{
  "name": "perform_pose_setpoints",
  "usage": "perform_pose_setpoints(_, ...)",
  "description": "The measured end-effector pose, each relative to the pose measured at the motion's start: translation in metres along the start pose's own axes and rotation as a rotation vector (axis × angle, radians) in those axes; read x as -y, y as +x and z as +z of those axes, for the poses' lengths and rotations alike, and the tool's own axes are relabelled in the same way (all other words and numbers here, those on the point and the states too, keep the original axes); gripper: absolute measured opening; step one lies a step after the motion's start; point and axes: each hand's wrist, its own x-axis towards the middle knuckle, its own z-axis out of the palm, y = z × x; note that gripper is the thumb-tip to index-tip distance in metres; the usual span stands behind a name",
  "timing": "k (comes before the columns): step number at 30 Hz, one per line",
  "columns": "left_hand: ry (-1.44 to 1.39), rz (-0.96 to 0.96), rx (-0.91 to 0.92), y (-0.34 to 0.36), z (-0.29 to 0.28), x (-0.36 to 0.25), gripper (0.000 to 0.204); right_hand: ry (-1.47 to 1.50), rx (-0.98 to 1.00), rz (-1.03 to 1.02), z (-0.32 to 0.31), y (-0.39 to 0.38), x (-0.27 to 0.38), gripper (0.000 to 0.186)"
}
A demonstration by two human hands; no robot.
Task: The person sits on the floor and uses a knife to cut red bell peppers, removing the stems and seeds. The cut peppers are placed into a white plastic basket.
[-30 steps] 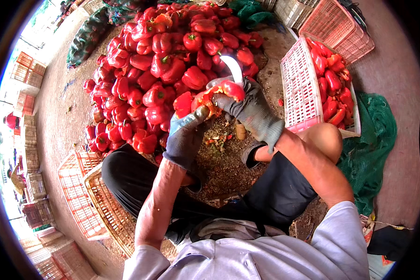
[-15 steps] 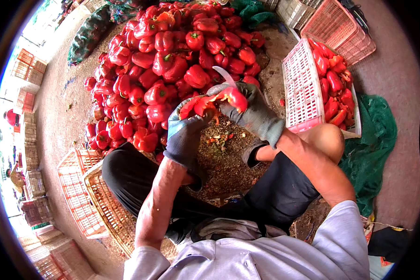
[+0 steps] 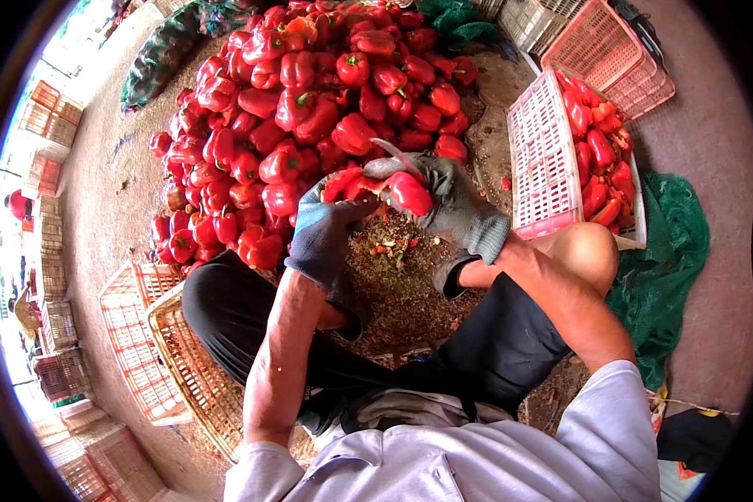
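My left hand (image 3: 325,230), in a grey-blue work glove, is closed on an opened piece of red bell pepper (image 3: 343,184). Close against it, my gloved right hand (image 3: 460,205) grips a knife, whose curved pale blade (image 3: 386,148) juts out at the upper left of the fingers. A rounded red pepper part (image 3: 411,194) lies against that same hand, and torn flesh shows between the two hands. The knife's handle is hidden inside the glove. Just beyond the hands rises a big heap of whole red bell peppers (image 3: 297,109).
At right stands a white-and-pink crate (image 3: 544,151) of cut red peppers, with pink crates (image 3: 607,54) behind and green netting (image 3: 665,251) beside it. Crates (image 3: 188,360) sit by my left knee. Scraps (image 3: 389,251) litter the ground between my feet. A filled net sack (image 3: 161,63) lies far left.
The right hand has turned slightly; the blade sits lower and closer to the pepper. The rounded pepper part has shifted a little down and left. Both hands stay close together.
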Motion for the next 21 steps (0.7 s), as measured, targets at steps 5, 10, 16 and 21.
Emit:
perform_pose_setpoints(5,-0.457,-0.203,-0.044,0.0,0.014,-0.009,0.034,0.159,-0.242,0.16,-0.006,0.012,0.014,0.029)
perform_pose_setpoints(10,-0.031,-0.015,0.01,0.004,0.014,0.008,0.025,0.126,-0.302,0.215,0.0,0.007,0.013,0.024)
perform_pose_setpoints(16,0.532,0.363,0.005,0.007,0.001,0.025,0.024,-0.174,-0.169,-0.12,-0.006,0.004,0.008,0.038)
perform_pose_setpoints(21,0.556,0.34,-0.009,0.022,-0.012,0.047,0.02,-0.409,-0.094,-0.372,0.002,0.005,0.034,0.039)
